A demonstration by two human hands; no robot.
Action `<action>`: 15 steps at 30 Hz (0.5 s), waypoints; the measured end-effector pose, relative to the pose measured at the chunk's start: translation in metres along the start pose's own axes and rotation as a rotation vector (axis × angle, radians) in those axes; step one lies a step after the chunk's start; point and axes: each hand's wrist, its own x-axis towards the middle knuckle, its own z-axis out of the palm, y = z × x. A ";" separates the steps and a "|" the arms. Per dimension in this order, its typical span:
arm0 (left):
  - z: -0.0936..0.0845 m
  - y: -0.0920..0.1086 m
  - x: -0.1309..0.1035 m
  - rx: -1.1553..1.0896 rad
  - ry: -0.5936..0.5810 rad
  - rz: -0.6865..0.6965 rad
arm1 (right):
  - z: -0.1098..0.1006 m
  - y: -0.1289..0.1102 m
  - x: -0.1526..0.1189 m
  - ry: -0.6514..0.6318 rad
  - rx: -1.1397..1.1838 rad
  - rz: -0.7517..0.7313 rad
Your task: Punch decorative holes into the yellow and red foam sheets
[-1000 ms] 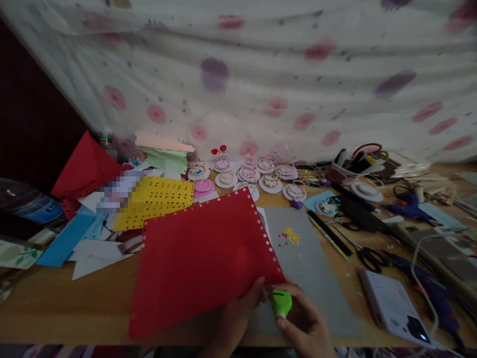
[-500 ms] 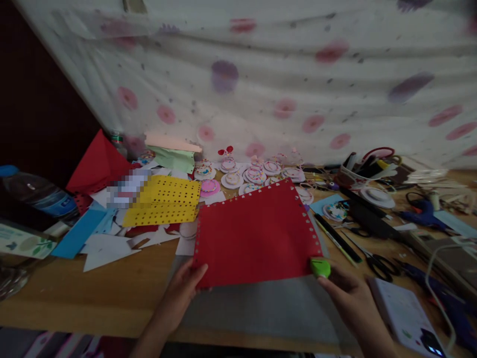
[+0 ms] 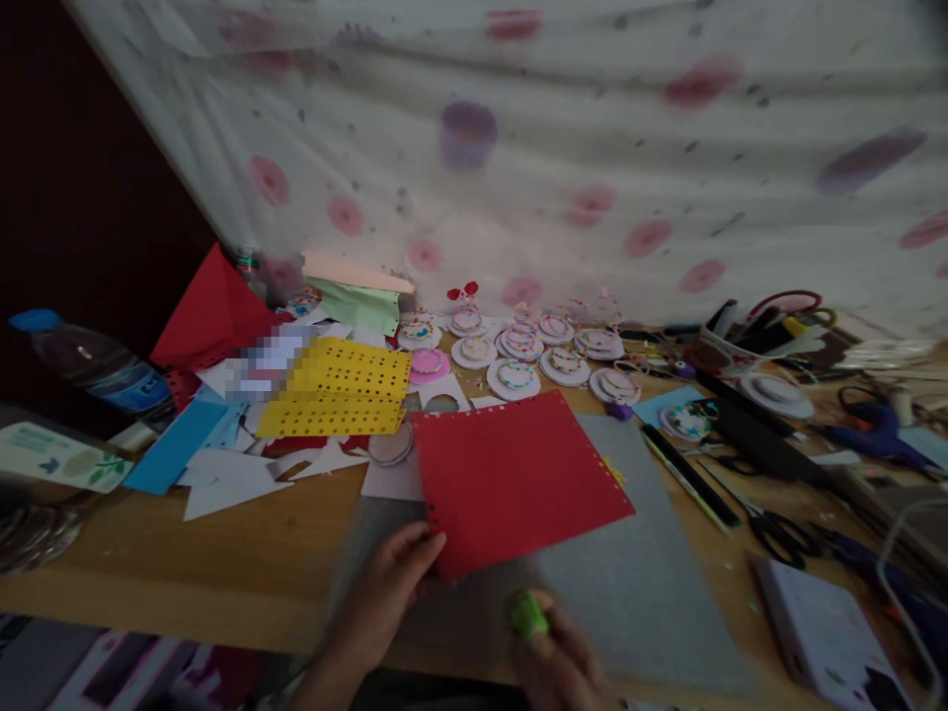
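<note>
A sheet of red paper (image 3: 518, 479) with small holes punched along its edges is tilted above a grey mat (image 3: 652, 573). My left hand (image 3: 396, 578) pinches its lower left corner, thumb on top. Below the sheet's near edge, apart from it, my right hand (image 3: 563, 657) is closed around a small green craft punch (image 3: 527, 614); hand and punch are blurred. Small yellow bits (image 3: 614, 471) lie on the mat by the sheet's right edge.
Left stand a blue-capped bottle (image 3: 96, 360), a hole-filled yellow sheet (image 3: 341, 385) and paper scraps (image 3: 233, 474). Behind are several small decorated paper discs (image 3: 514, 375). At right lie scissors (image 3: 777, 528), pens (image 3: 688, 479), a glue gun (image 3: 878, 434) and a pale phone-like device (image 3: 826, 627).
My right hand has left the sheet's right corner with the green punch and come down and left, below the near edge. The sheet has tilted; my left hand still holds it.
</note>
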 end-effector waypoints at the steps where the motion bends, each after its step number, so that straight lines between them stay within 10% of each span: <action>1: 0.001 0.001 -0.001 0.062 0.019 0.004 | 0.010 0.010 -0.004 -0.070 0.049 0.089; 7: -0.003 0.008 -0.010 0.298 0.041 0.042 | 0.047 0.011 -0.008 -0.308 0.187 0.229; 15: 0.004 0.014 -0.019 0.277 -0.001 0.050 | 0.054 -0.008 -0.010 -0.185 0.184 0.425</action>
